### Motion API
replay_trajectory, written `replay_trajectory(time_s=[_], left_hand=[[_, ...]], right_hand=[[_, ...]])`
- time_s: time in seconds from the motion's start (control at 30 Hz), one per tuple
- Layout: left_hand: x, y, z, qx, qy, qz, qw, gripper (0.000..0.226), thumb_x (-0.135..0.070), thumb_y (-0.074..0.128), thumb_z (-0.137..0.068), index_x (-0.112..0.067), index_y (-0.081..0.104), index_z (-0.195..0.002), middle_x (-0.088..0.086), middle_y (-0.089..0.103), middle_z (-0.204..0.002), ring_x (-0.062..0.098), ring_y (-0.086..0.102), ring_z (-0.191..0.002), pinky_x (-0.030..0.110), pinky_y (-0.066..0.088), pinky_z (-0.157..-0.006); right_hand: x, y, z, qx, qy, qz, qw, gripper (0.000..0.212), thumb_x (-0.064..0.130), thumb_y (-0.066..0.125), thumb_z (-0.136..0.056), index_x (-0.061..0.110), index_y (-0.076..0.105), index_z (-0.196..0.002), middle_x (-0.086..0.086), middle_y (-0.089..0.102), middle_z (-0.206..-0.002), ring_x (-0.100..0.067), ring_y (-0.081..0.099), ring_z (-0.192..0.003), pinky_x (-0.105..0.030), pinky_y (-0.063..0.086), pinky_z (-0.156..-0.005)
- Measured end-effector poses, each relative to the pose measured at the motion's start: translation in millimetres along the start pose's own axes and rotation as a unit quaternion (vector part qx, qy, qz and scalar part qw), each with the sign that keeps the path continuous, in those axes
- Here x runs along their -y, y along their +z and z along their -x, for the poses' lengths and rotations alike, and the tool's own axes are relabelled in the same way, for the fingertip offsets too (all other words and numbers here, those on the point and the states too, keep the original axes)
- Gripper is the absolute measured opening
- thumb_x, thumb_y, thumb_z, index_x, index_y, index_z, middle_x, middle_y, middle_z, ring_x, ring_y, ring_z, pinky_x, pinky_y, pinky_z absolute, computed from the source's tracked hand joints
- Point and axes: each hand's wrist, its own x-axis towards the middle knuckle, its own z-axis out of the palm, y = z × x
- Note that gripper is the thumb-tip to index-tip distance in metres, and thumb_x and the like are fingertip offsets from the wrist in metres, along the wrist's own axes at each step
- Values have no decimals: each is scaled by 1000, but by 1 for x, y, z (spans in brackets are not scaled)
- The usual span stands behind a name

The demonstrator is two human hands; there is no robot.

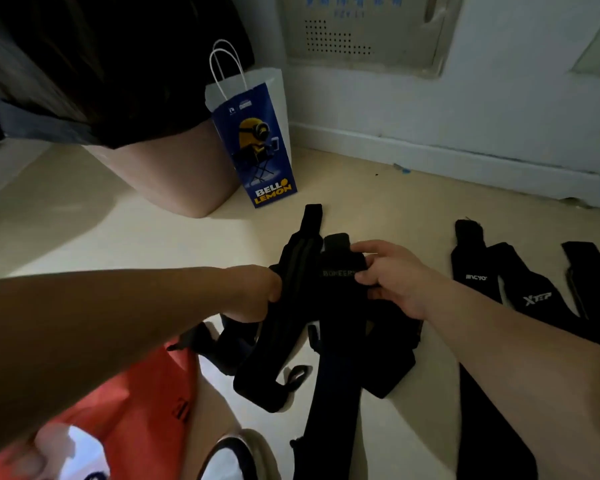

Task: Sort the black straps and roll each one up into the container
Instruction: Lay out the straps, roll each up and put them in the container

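There, the right hand point(392, 282) pinched the lettered strap point(336, 306) near its upper end, fingers curled onto the fabric. Just beside it, the left hand point(257, 292) was clenched around the striped strap point(293, 258), whose lower end lay folded on the floor point(378, 202). Both straps crossed in a loose pile at the middle of the floor. More straps point(534, 296) lay side by side toward the floor's right edge. Beyond, near the far wall, stood a beige bin point(174, 178), with a blue paper bag point(257, 147) just beside it.
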Motion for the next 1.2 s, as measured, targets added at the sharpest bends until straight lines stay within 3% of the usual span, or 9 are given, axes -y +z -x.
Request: replay_trajectory(time_s=[0.17, 0.3, 0.37, 0.5, 0.57, 0.73, 0.87, 1.0, 1.2], left_hand=[[4, 29, -26, -41, -23, 121, 992, 43, -20, 55, -97, -23, 54, -140, 5, 61, -135, 24, 59, -114, 29, 49, -92], [5, 74, -48, -123, -97, 301, 941, 50, -29, 65, -95, -17, 49, -140, 1, 62, -114, 22, 59, -101, 31, 49, -85], [3, 90, -54, -176, -121, 405, 889, 56, -30, 71, -91, -18, 50, -142, 0, 65, -119, 22, 63, -107, 33, 53, -92], [-11, 97, -62, -215, -127, 648, 720, 66, -15, 82, -86, -15, 51, -144, 0, 66, -119, 20, 68, -107, 37, 57, -100], [-16, 90, -64, -218, -130, 678, 690, 59, -11, 82, -85, -14, 56, -138, 2, 67, -106, 23, 70, -99, 41, 60, -97], [-49, 97, -33, -314, -35, 373, 873, 44, -16, 51, -101, -31, 59, -141, -1, 63, -113, 25, 53, -114, 45, 53, -98], [-84, 129, -3, -299, 98, 194, 929, 55, -27, 41, -97, -42, 44, -150, 0, 52, -119, 28, 47, -110, 44, 52, -89], [-102, 143, -2, -242, 196, 175, 934, 60, -20, 47, -100, -28, 36, -158, 6, 53, -127, 29, 51, -112, 46, 51, -93], [-87, 163, 1, -212, 184, 278, 919, 47, -22, 52, -98, -27, 52, -145, -6, 55, -132, 15, 52, -124, 34, 47, -104]], right_hand=[[-19, 2, 4, -43, -29, 146, 988, 63, -5, 57, -95, 28, 54, -149, 5, 57, -134, -19, 60, -109, -25, 51, -78], [-40, -5, -2, -17, -2, 201, 979, 57, -2, 57, -97, 26, 56, -147, -2, 58, -145, -20, 58, -123, -29, 47, -99], [-48, -7, -2, 9, 26, 208, 978, 56, 4, 61, -100, 26, 53, -151, -2, 57, -150, -18, 55, -129, -33, 46, -110], [-59, -7, 3, 28, 45, 236, 970, 50, 19, 61, -105, 28, 51, -154, 2, 54, -153, -17, 51, -138, -33, 39, -119], [-57, -4, 3, 11, 43, 209, 977, 43, 28, 60, -106, 32, 56, -149, 5, 58, -146, -15, 54, -132, -33, 42, -117], [-41, 6, 5, -4, 51, 111, 992, 29, 57, 69, -96, 36, 72, -116, 5, 72, -118, -15, 66, -113, -40, 54, -101], [-40, 11, 2, 51, 73, 45, 995, 40, 47, 80, -90, 23, 74, -121, -5, 80, -114, -27, 76, -109, -48, 62, -96], [-57, 13, -5, -4, 96, 51, 994, 25, 11, 65, -103, 11, 66, -128, -17, 76, -118, -35, 73, -109, -46, 61, -87], [-66, 2, -1, 17, 82, -13, 996, 31, 5, 51, -109, 21, 61, -135, -10, 71, -126, -31, 69, -115, -46, 60, -83]])
